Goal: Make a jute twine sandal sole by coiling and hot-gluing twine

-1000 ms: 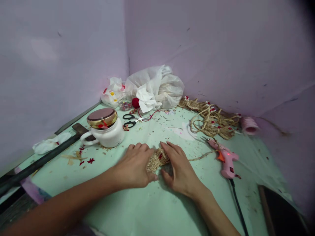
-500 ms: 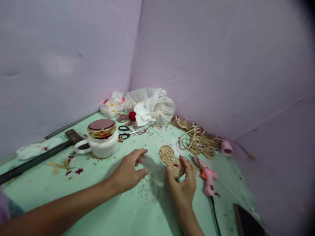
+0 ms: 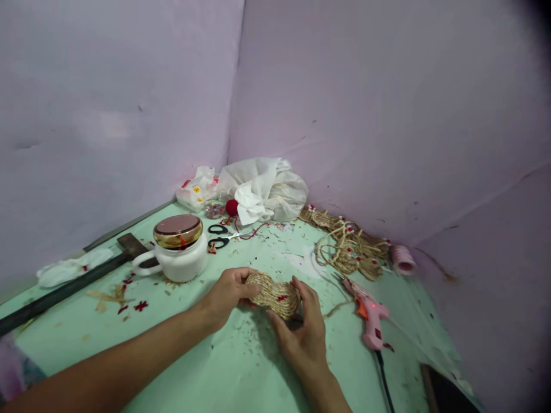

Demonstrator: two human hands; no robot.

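A figure-eight piece of coiled straw rope (image 3: 272, 292) with a small red mark on its right lobe is held between my two hands, just above the green tabletop. My left hand (image 3: 228, 297) pinches its left end between thumb and fingers. Around the right lobe, my right hand (image 3: 301, 327) has its thumb at the near edge and fingers at the far edge. To the right lies a pink glue gun (image 3: 372, 315) with a lit red light and a black cord. A loose strand (image 3: 338, 308) rests between the right hand and the glue gun.
At left stand a white mug (image 3: 181, 261) with a gold-rimmed lid (image 3: 178, 229) and a long-handled hammer (image 3: 86, 281). Scissors (image 3: 219, 236), red yarn (image 3: 231, 207) and a white plastic bag (image 3: 275, 186) lie farther back. Several rope pieces (image 3: 353, 246) and a pink spool (image 3: 403, 260) line the right wall.
My right hand has brought the straw rope piece left and turned it more level. My left hand, free before, has taken hold of its left end.
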